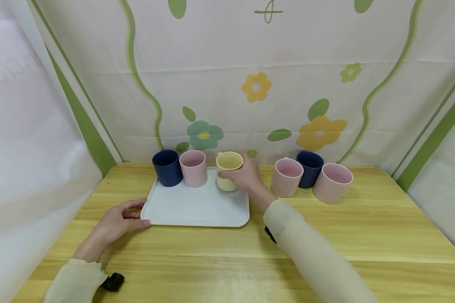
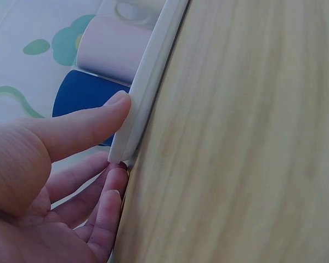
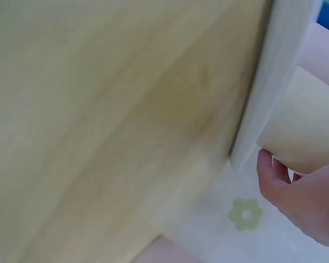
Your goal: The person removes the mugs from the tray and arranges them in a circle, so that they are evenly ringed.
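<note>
A white rectangular tray [image 1: 197,210] lies on the wooden table. My left hand [image 1: 115,223] holds its front left corner, the thumb [image 2: 96,123] against the rim and the other fingers at the side. Around a pale yellow mug [image 1: 224,183] at the tray's back right, my right hand [image 1: 246,174] has its thumb and fingers curled. In the right wrist view the mug [image 3: 307,126] is upright over the tray; whether its base touches cannot be told. Left of it on the tray stand a pink mug [image 1: 194,172] and a dark blue mug [image 1: 167,170].
Right of the tray, a pink mug [image 1: 286,181], a dark blue mug [image 1: 309,170] and another pink mug [image 1: 331,185] stand close together on the table [image 1: 227,261]. A flower-printed white curtain [image 1: 220,84] hangs behind and at both sides.
</note>
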A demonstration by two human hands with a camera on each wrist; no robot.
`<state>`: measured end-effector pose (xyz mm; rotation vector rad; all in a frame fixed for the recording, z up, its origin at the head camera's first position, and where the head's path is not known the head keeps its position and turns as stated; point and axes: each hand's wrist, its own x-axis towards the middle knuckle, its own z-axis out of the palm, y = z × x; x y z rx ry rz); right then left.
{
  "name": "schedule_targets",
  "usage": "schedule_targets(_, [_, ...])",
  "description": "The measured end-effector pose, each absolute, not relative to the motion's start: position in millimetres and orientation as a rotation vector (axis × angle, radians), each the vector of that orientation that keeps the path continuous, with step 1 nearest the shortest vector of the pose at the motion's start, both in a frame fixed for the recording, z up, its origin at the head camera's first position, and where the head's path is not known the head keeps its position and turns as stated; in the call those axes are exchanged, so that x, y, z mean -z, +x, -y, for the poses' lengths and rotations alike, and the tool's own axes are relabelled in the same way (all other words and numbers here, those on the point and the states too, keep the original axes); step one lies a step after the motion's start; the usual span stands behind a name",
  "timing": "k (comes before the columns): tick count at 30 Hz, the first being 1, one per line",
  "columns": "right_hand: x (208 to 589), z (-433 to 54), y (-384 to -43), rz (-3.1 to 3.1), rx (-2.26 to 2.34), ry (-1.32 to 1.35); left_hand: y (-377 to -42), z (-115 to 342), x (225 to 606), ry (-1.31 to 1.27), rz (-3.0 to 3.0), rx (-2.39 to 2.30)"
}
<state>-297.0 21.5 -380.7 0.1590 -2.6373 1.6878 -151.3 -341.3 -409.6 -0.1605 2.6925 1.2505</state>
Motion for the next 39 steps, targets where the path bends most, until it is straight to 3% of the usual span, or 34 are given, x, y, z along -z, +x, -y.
schedule_targets(12, [357, -53, -262, 2.616, -1.677, 0.322, -152, 344, 412, -0.154, -2.691, -1.241])
schedule_targets(25, [359, -116, -220, 2.523, -1.784, 0.623, -152, 338, 411, -0.139, -2.695, -1.246])
schedule_targets(39, [369, -183, -210, 2.522, -1.76, 0.732, -150, 342, 411, -0.163, -2.691, -1.262])
